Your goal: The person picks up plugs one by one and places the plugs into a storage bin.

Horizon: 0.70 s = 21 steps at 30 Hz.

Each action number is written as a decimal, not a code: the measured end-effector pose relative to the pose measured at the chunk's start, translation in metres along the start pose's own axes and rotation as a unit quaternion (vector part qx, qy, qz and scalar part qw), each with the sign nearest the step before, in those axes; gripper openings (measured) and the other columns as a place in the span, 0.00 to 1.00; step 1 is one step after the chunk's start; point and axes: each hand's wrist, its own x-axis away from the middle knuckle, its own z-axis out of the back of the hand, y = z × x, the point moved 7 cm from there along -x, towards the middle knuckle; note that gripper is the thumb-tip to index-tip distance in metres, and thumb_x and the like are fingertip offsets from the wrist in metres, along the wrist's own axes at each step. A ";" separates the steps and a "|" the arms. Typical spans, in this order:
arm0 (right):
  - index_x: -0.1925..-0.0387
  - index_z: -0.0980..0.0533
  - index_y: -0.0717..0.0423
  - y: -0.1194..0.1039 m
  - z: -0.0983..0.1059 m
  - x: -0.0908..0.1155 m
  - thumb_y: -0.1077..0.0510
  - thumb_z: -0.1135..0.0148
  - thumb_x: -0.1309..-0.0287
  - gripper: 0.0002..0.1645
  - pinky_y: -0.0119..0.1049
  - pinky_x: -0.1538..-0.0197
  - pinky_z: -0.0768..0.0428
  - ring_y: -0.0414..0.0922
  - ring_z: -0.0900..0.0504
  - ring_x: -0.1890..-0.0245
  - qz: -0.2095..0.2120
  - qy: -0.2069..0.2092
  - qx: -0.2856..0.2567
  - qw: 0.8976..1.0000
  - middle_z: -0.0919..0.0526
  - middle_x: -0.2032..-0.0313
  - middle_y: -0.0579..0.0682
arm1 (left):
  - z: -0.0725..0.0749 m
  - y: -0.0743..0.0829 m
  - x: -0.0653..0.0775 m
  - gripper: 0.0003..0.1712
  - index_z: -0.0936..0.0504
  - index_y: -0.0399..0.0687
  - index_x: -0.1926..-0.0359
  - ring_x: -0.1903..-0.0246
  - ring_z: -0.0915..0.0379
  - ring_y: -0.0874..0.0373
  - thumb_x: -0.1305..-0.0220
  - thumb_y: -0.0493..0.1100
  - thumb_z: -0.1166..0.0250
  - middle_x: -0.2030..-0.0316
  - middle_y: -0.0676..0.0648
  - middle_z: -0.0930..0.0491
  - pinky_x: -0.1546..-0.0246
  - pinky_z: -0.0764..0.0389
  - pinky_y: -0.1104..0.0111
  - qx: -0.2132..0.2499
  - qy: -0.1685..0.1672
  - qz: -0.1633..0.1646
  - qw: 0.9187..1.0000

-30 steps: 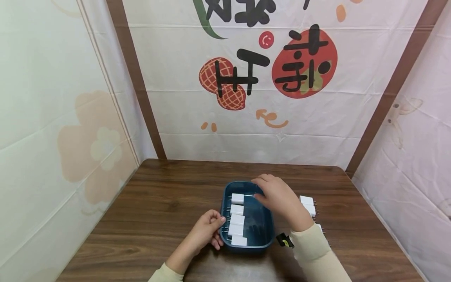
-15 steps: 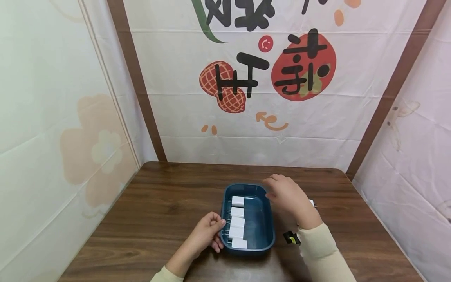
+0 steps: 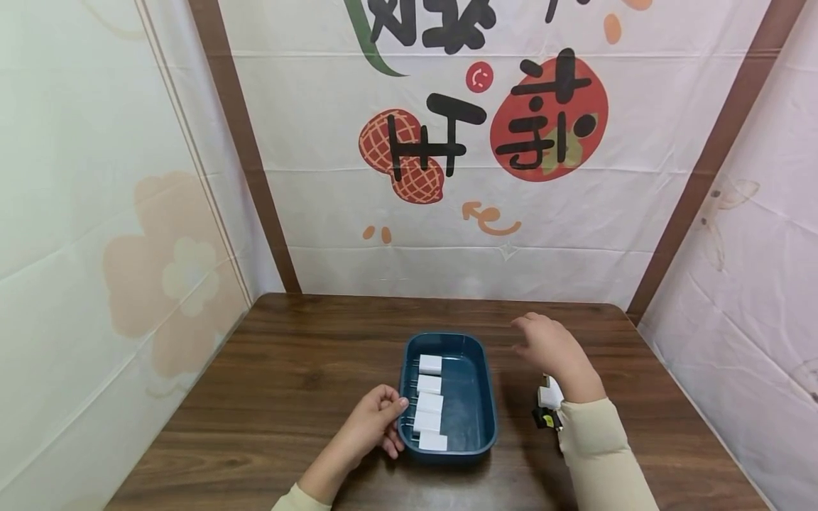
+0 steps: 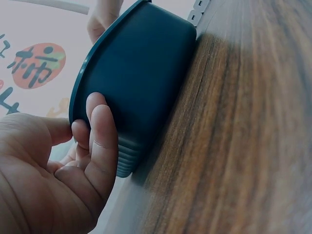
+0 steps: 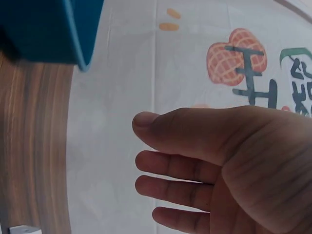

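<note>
A dark blue plastic bin (image 3: 468, 411) stands on the table. Inside, along its left wall, several white plug adapters (image 3: 429, 403) lie in a column with their metal prongs pointing left. My left hand (image 3: 378, 419) pinches the bin's left rim; in the left wrist view the thumb is at the rim and the fingers (image 4: 104, 131) lie against the outer wall. To the right of the bin, my right hand (image 3: 554, 349) hovers above the table, holding nothing, its fingers slightly bent. Beneath it, more white plug adapters (image 3: 548, 394) are partly hidden by the wrist and sleeve.
A brown wood-grain table (image 3: 307, 369) carries everything. Behind it hangs a printed white cloth (image 3: 396, 270), with similar cloth walls to the left and right. A small black piece with a yellow mark (image 3: 545, 419) shows beside the right sleeve.
My right hand has moved from over the bin's far right corner rightward, toward the adapters on the table. The left hand stays on the rim, and the bin's adapters lie as before.
</note>
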 end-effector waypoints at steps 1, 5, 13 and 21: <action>0.42 0.21 0.63 0.003 -0.002 0.000 0.57 0.25 0.42 0.27 0.55 0.45 0.17 0.57 0.17 0.47 -0.005 -0.003 0.000 1.000 0.17 0.47 0.60 | -0.001 0.000 0.000 0.16 0.34 0.37 0.53 0.85 0.22 0.56 0.22 0.47 0.42 0.78 0.43 0.22 0.86 0.18 0.67 0.001 -0.001 -0.001 1.000; 0.43 0.21 0.65 0.014 -0.007 0.000 0.57 0.25 0.42 0.28 0.56 0.46 0.17 0.58 0.17 0.48 -0.019 -0.009 -0.003 1.000 0.17 0.48 0.61 | -0.002 0.002 0.000 0.16 0.34 0.37 0.53 0.85 0.22 0.56 0.22 0.46 0.42 0.78 0.44 0.22 0.86 0.19 0.68 0.001 -0.002 -0.003 1.000; 0.41 0.22 0.65 0.037 -0.018 0.002 0.57 0.27 0.40 0.28 0.57 0.47 0.17 0.60 0.17 0.49 -0.055 -0.034 -0.015 0.998 0.19 0.48 0.63 | -0.001 0.001 -0.001 0.16 0.34 0.37 0.53 0.84 0.21 0.56 0.22 0.47 0.42 0.78 0.44 0.22 0.86 0.18 0.67 -0.002 0.000 -0.004 1.000; 0.39 0.23 0.66 0.052 -0.032 0.005 0.58 0.28 0.40 0.29 0.60 0.46 0.18 0.63 0.18 0.46 -0.074 -0.056 -0.031 0.995 0.20 0.44 0.66 | -0.003 0.001 0.000 0.15 0.34 0.37 0.53 0.85 0.22 0.56 0.22 0.46 0.43 0.78 0.43 0.22 0.86 0.19 0.68 0.002 -0.003 -0.005 1.000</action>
